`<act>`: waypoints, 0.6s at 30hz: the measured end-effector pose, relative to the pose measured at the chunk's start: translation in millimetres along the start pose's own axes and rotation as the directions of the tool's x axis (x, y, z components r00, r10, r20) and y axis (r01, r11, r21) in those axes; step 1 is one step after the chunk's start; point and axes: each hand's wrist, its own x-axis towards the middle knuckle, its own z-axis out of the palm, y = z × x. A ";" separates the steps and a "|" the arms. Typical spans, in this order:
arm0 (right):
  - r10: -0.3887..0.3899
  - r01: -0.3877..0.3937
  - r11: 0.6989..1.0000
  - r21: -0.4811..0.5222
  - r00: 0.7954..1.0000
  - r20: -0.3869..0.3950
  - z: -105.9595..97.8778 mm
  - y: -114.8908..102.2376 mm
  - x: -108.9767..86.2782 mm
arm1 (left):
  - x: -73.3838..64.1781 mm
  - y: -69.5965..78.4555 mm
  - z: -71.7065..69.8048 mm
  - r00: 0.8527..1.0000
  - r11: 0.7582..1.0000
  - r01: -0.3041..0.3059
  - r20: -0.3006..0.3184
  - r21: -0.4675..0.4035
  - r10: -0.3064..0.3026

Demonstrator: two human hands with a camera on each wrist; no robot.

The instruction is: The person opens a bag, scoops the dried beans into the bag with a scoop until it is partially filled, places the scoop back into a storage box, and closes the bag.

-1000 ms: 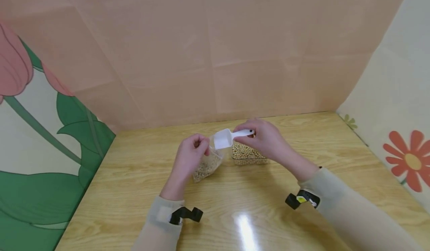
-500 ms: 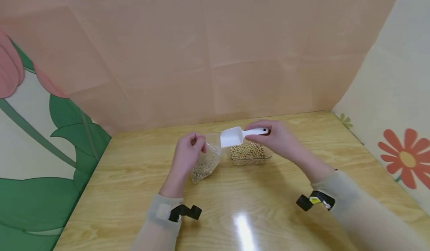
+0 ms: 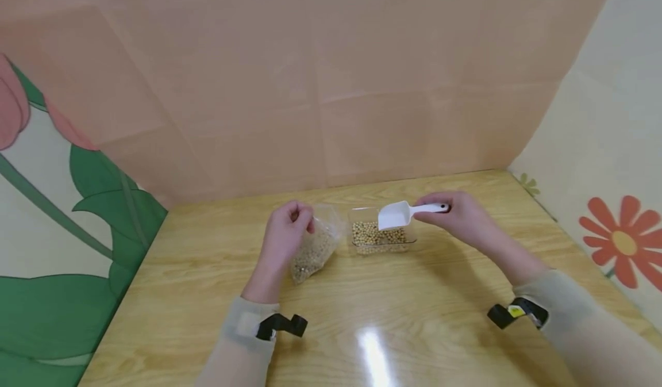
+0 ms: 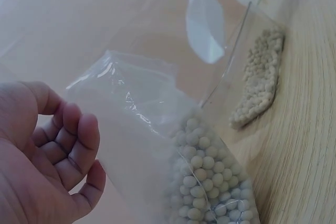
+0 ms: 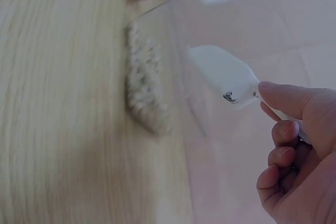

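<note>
In the head view my left hand [image 3: 284,234] pinches the top edge of a clear plastic bag [image 3: 326,226] with soybeans in its lower part. The bag leans to the left with its bottom at the table. A clear rectangular box [image 3: 410,242] stands right beside it, holding soybeans [image 3: 366,233]. My right hand [image 3: 462,217] grips the handle of a small white scoop [image 3: 395,217] between thumb and fingers. The scoop is over the box, apart from the beans. Its bowl [image 5: 223,69] looks empty in the right wrist view, save for a dark mark near the handle.
Wood-grain table [image 3: 217,249] lies under everything, with a light glare [image 3: 376,352] near the front. A pink cloth backdrop [image 3: 310,88] rises behind it. Flower-printed panels [image 3: 615,145] stand at the left and right sides.
My right hand has moved to the right with the scoop, from the bag's mouth to over the box. My left hand keeps its hold on the bag, nearly unmoved.
</note>
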 end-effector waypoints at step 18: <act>-0.039 0.048 0.980 -0.193 0.998 0.052 0.3 4.0 11.3 | -2.8 3.3 0.3 0.999 0.999 -0.037 0.031 0.029 0.036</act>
